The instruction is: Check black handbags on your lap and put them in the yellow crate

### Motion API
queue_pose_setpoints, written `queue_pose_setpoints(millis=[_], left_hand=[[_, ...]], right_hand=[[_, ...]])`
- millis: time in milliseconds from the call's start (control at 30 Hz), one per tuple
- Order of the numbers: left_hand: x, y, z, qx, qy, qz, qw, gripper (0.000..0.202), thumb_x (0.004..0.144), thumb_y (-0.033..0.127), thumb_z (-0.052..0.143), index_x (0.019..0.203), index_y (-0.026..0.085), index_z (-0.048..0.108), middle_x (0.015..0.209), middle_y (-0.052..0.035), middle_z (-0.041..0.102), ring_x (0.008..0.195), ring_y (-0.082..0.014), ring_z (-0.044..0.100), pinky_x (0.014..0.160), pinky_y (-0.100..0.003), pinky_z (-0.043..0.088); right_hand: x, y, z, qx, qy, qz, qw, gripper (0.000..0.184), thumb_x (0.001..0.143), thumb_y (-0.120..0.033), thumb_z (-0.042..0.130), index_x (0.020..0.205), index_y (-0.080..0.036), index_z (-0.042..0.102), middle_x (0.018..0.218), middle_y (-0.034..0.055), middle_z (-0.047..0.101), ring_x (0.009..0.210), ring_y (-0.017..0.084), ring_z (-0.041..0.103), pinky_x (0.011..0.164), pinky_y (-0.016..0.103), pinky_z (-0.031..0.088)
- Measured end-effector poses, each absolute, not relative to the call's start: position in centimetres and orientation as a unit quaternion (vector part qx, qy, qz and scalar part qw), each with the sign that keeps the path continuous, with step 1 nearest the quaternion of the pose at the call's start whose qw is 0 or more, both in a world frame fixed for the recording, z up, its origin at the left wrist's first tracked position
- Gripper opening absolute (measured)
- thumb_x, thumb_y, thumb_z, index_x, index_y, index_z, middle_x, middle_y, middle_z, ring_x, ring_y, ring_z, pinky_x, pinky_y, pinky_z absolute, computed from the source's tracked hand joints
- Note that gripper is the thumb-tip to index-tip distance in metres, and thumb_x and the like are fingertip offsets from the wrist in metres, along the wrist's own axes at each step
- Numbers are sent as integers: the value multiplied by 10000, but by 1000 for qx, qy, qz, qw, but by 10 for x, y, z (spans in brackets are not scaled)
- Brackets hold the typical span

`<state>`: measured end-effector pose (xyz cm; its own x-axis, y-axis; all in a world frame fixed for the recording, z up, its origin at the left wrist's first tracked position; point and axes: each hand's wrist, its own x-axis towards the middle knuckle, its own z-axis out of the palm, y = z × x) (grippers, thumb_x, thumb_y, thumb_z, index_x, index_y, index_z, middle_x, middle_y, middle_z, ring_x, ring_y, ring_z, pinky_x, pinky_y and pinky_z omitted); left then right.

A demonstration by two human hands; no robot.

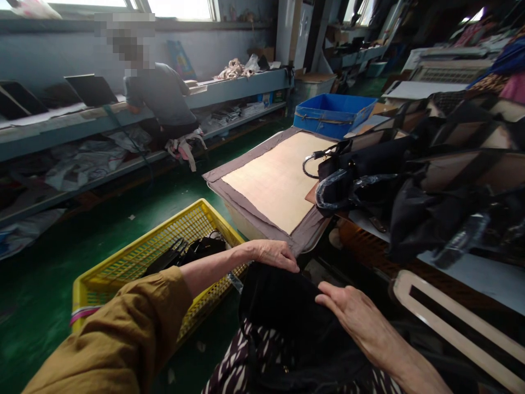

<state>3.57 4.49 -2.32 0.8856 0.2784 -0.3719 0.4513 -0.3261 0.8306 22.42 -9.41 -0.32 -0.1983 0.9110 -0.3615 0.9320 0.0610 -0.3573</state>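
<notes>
A black fabric bag (283, 301) lies across my lap, its lower part spread over patterned cloth. My left hand (274, 253) reaches over its far upper edge with the fingers curled down and closed on the fabric. On the right side, my right hand (353, 306) pinches the bag's edge between thumb and fingers. The fabric between the two hands hangs slightly folded. What lies inside the bag is hidden.
A yellow plastic basket (135, 241) holding black items stands on the green floor to my left. Ahead is a cloth-edged table with a pale board (270, 175), then a blue bin (334, 123). Black bags (377, 158) pile up at right. A person (159, 93) sits at a far bench.
</notes>
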Motion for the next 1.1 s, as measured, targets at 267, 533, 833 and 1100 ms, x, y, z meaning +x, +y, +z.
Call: queue_pose_setpoints(millis=[267,533,833,1100], left_hand=[[35,35,-15,800,237,-53,548,266,804,273,483,653,96,611,541,51,418,541,-60,370,506,-157,297],[31,35,-20,771,271,-54,574,261,776,324,502,678,113,619,567,47,458,551,-71,404,503,-164,316],[32,35,-17,758,268,-51,592,268,780,343,508,685,121,623,533,56,438,494,-58,363,464,-176,277],[31,33,-21,732,276,-76,619,275,773,359,531,736,107,636,574,39,491,523,-68,412,483,-172,317]], right_hand=[[221,-84,0,651,723,-231,-20,295,890,-358,360,719,-254,577,652,10,642,688,181,604,607,252,346],[216,-76,-6,650,726,-223,17,330,893,-336,353,637,-221,526,613,18,620,619,165,584,591,268,313],[216,-59,4,616,660,-421,-81,282,824,-372,424,695,-208,613,657,-10,612,658,156,533,565,241,318],[218,-59,-7,602,619,-495,-96,322,767,-434,471,580,-180,535,525,-50,439,535,102,376,493,219,254]])
